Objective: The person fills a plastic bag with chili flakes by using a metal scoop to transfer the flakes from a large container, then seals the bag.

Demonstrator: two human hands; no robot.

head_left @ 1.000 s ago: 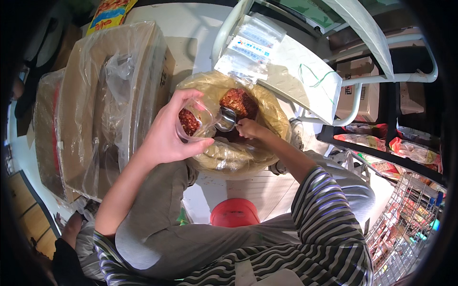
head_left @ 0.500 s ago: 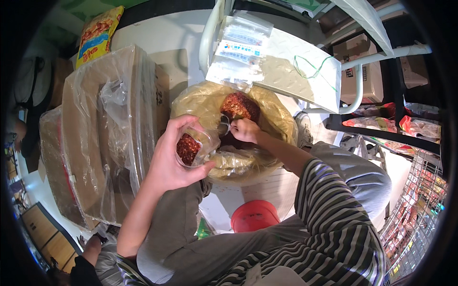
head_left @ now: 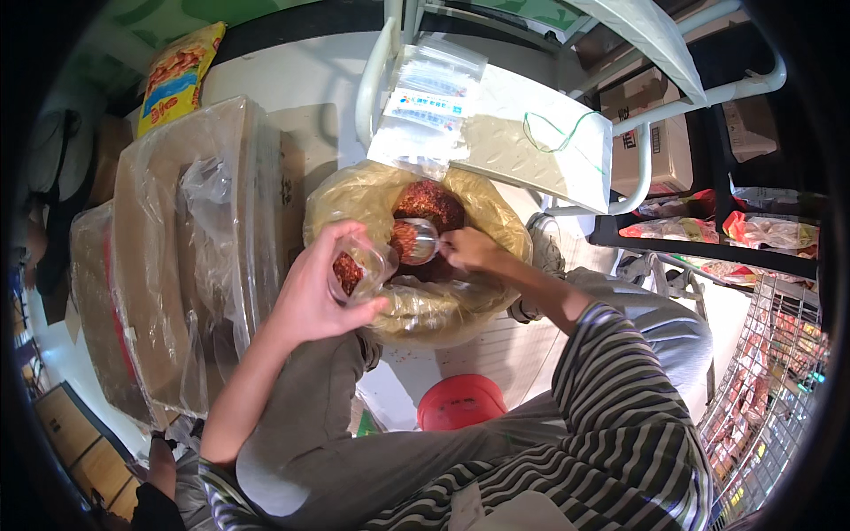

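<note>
My left hand (head_left: pixel 312 299) is wrapped round a small clear plastic bag (head_left: pixel 379 258), its mouth spread and coarse red chili flakes (head_left: pixel 347 274) inside. My right hand (head_left: pixel 471 250) grips a metal scoop (head_left: pixel 426 241) loaded with the same flakes, its bowl close beside the small bag's mouth. Both are over a large, yellowish plastic bag (head_left: pixel 341 199) standing wide open on the floor. More chili flakes (head_left: pixel 428 202) are heaped in it at the far side. The scoop's handle is mostly hidden in my fingers.
Cardboard boxes (head_left: pixel 146 257) under clear plastic stand at left. Beyond the large bag, a pale metal step (head_left: pixel 531 133) carries flat clear bags (head_left: pixel 425 102) and green string. A red bucket-shaped thing (head_left: pixel 460 403) sits between my legs; a wire basket (head_left: pixel 753 398) is at right.
The scoop has come up from inside the large bag, filled with flakes, and turned toward the small bag. My left hand keeps its hold. The whole view has shifted slightly.
</note>
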